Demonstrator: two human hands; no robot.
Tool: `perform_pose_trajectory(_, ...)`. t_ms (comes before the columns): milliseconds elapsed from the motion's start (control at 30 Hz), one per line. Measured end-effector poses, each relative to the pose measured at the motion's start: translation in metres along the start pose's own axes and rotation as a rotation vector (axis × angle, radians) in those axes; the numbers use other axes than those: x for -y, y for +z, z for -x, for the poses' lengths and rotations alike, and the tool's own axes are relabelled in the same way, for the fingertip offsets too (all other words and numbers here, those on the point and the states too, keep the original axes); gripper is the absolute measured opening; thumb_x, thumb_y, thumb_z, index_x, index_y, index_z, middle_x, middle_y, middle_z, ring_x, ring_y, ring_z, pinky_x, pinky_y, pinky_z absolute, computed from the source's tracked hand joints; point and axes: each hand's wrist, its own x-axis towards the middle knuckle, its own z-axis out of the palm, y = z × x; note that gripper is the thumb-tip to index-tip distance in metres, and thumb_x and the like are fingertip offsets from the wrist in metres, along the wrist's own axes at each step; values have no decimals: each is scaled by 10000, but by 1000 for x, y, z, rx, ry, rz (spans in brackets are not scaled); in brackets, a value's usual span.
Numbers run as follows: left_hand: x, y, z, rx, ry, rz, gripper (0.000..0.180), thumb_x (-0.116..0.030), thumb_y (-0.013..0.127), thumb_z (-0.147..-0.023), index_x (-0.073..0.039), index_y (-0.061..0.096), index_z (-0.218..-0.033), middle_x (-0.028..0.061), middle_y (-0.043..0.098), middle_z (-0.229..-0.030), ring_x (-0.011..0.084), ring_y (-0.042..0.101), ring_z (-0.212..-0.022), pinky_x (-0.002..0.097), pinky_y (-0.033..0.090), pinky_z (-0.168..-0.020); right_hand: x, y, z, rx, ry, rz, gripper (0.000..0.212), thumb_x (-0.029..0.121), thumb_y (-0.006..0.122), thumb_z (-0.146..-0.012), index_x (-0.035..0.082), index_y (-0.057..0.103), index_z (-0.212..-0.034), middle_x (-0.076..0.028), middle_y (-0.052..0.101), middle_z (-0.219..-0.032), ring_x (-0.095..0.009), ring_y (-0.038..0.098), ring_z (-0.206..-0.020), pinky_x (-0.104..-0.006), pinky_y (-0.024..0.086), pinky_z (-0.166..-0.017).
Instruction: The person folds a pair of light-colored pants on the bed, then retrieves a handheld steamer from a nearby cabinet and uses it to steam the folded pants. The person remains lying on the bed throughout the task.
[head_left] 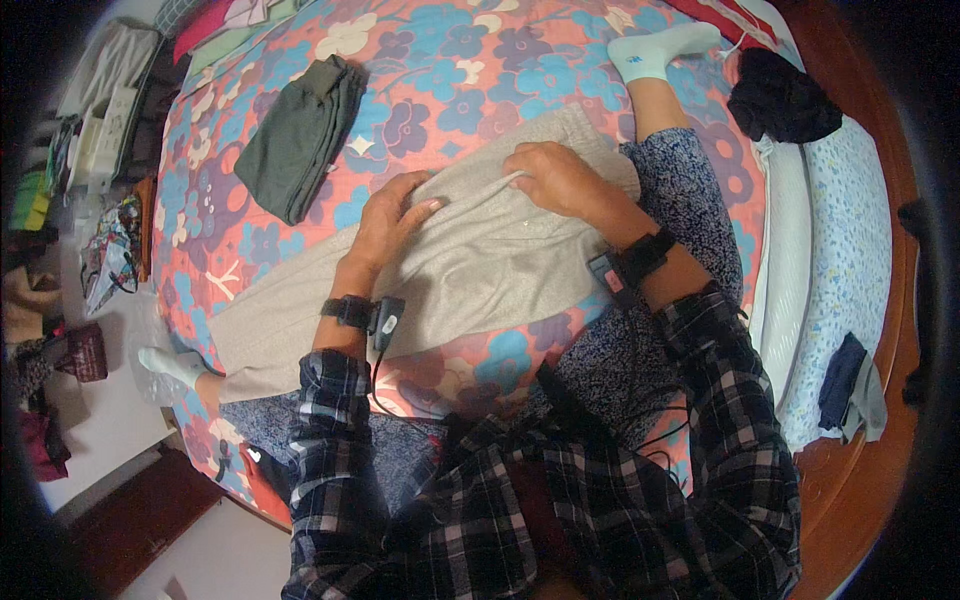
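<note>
A pair of beige trousers [480,275] lies across my lap and the bed, its wider end at the upper right and its narrower end at the lower left. My left hand [392,222] rests on the far edge of the cloth, thumb held apart from the fingers, whose tips are partly hidden. Further right, my right hand [560,182] is closed on a raised fold of the same cloth near the wider end. Beyond my left hand lies a folded dark green garment [300,140], apart from both hands.
The bed has a flowered sheet [440,60]. My outstretched legs, in patterned trousers [690,200], flank the cloth. On the right are a black bundled cloth [785,97], a pale blue flowered pillow [850,240] and a dark folded cloth [843,380]. Shelved items [100,140] stand left.
</note>
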Motion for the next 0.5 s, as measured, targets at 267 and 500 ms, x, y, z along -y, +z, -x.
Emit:
perform_pose_trajectory(267, -9, 23, -36, 130, 1, -210, 358, -243, 655, -926, -40, 634, -1219, 164, 622, -1006, 372, 627, -903, 429, 500, -774, 3, 1, 4, -65, -54, 7, 217, 95, 700, -825, 19, 703, -1029, -175, 676, -1016, -395, 640, -987, -458, 511, -860)
perform_pose_trajectory(500, -10, 63, -66, 108, 186, -377, 317, -160, 630, -943, -27, 642, -1230, 158, 628, -966, 325, 631, -864, 379, 512, -774, 5, -13, 11, 18, 45, 163, 249, 100, 689, -838, 32, 709, -1077, -190, 686, -1035, -396, 641, -1005, -482, 507, -895)
